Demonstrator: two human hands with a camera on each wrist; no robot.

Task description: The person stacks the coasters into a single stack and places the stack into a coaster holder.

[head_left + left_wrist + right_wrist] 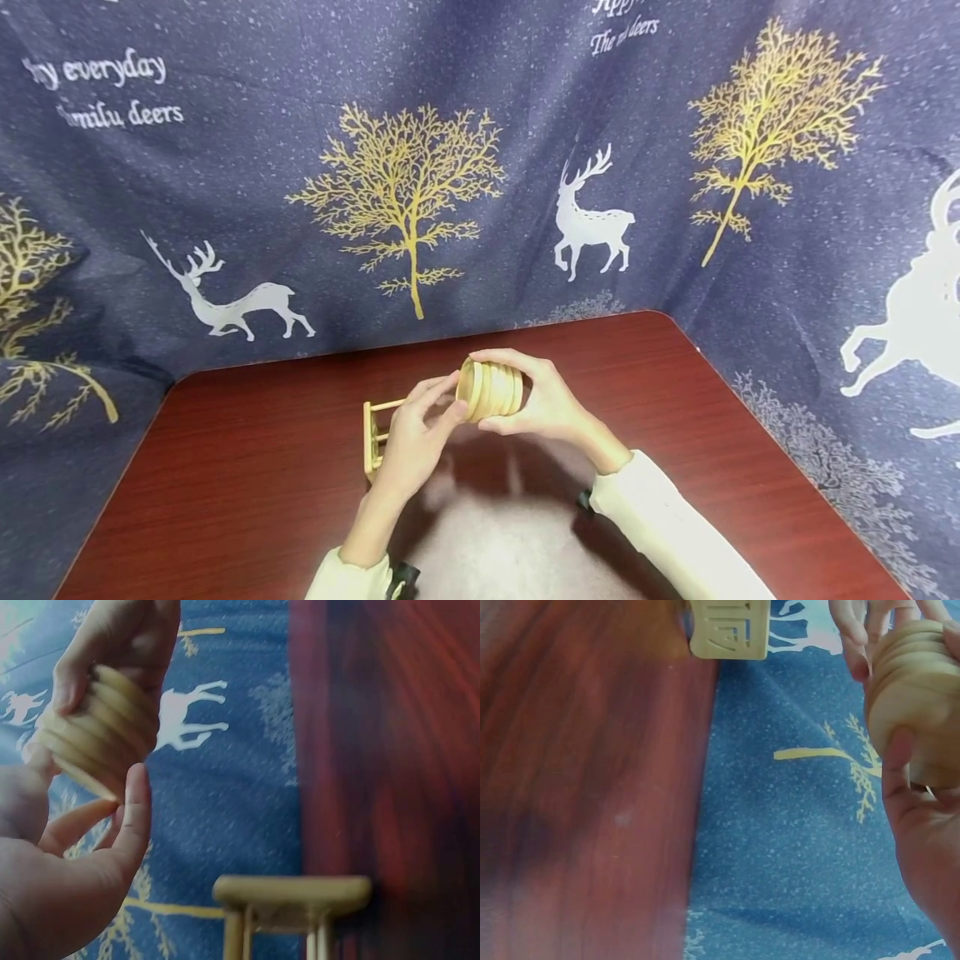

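Note:
Above the table, a stack of several round wooden coasters [497, 390] is held tilted on its side between both hands. My right hand [546, 402] grips the stack from the right, thumb on one side and fingers on the other. On the left, my left hand [417, 435] pinches the rim of the end coaster [467, 388] between thumb and fingers. The left wrist view shows the left fingertips at the edge of the stack [105, 724]. Behind the left hand stands a small wooden rack [370, 439] with rails, partly hidden by that hand.
The rack's end panel [731, 630] has a cut-out pattern in the right wrist view. A dark red wooden table [247, 467] lies under the hands, with a bright glare near the front. A blue cloth [480, 75] printed with deer and trees hangs behind it.

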